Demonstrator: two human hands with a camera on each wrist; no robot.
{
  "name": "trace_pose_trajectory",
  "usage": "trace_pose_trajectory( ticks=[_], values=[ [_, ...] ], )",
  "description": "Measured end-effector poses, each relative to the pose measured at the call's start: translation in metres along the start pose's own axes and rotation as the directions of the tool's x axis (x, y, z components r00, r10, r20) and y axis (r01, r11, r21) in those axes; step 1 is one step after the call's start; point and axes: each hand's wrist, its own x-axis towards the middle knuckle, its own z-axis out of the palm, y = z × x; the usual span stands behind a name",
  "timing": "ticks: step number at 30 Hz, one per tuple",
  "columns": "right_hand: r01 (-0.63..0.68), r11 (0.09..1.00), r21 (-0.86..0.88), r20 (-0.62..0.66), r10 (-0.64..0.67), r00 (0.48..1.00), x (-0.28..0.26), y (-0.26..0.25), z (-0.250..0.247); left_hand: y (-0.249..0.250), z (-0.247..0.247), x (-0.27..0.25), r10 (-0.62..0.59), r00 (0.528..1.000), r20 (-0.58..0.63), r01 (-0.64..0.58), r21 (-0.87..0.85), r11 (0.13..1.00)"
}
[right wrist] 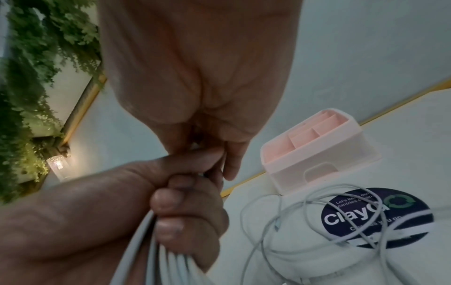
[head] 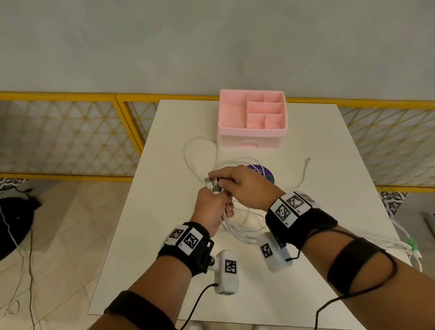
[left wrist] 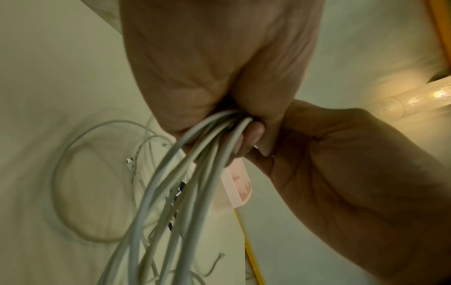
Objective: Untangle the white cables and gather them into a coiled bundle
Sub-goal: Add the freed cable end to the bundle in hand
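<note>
Several white cables (head: 240, 230) hang as a looped bundle from my left hand (head: 221, 204), whose fingers curl tightly round the strands (left wrist: 195, 173) above the white table (head: 329, 154). Metal USB plugs (head: 210, 182) stick out above that fist. My right hand (head: 223, 184) reaches over from the right and pinches the cable ends there; its fingertips (right wrist: 229, 169) press against the left hand's (right wrist: 171, 208) fingers. More cable (head: 199, 150) lies loose on the table in thin loops (right wrist: 305, 221), and one thin end (head: 304, 172) trails off to the right.
A pink divided organizer (head: 252, 119) stands at the table's far side. A round dark purple sticker (right wrist: 375, 217) lies under the loose loops. A yellow lattice fence (head: 127, 125) runs behind the table. On the floor to the left sits a black bag (head: 2, 230).
</note>
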Motion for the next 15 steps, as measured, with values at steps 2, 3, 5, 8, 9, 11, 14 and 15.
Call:
trace_pose_trajectory(
  ticks=[2,3,5,8,9,11,14,15],
  values=[
    [0.01,1.0,-0.009,-0.008,-0.01,1.0,-0.0001,0.003,0.0018,-0.0006,-0.0023,-0.0009,-0.001,1.0,0.017,0.001,0.009,1.0],
    [0.013,1.0,-0.01,-0.016,-0.013,1.0,-0.0001,0.0026,0.0024,-0.0011,-0.0031,-0.0017,-0.004,1.0,0.029,0.004,0.01,1.0],
    [-0.004,1.0,0.001,-0.016,0.004,1.0,0.0003,-0.0006,0.0024,-0.0021,-0.0029,-0.0022,-0.014,0.998,0.057,0.013,0.02,1.0],
    [-0.038,0.998,0.045,0.031,0.036,0.999,0.0035,-0.0022,0.0009,-0.0008,0.0009,-0.002,-0.028,0.995,0.096,0.022,0.057,0.998],
    [-0.034,0.999,0.031,0.036,0.033,0.999,0.0047,-0.0016,0.0,0.0001,0.0018,-0.0022,-0.032,0.994,0.103,0.025,0.067,0.997],
    [-0.037,0.999,0.006,0.02,0.036,0.999,0.0064,-0.0018,-0.0019,0.0018,0.0018,-0.0021,-0.038,0.993,0.116,0.028,0.083,0.996],
    [-0.077,0.996,0.053,0.038,0.075,0.996,0.0087,-0.0016,-0.0041,0.0029,0.0008,-0.0003,-0.041,0.99,0.139,0.025,0.111,0.994],
    [-0.069,0.995,0.069,0.047,0.066,0.997,0.0094,-0.0016,-0.0042,0.0037,0.0011,0.0,-0.045,0.989,0.138,0.029,0.118,0.993]
  ],
)
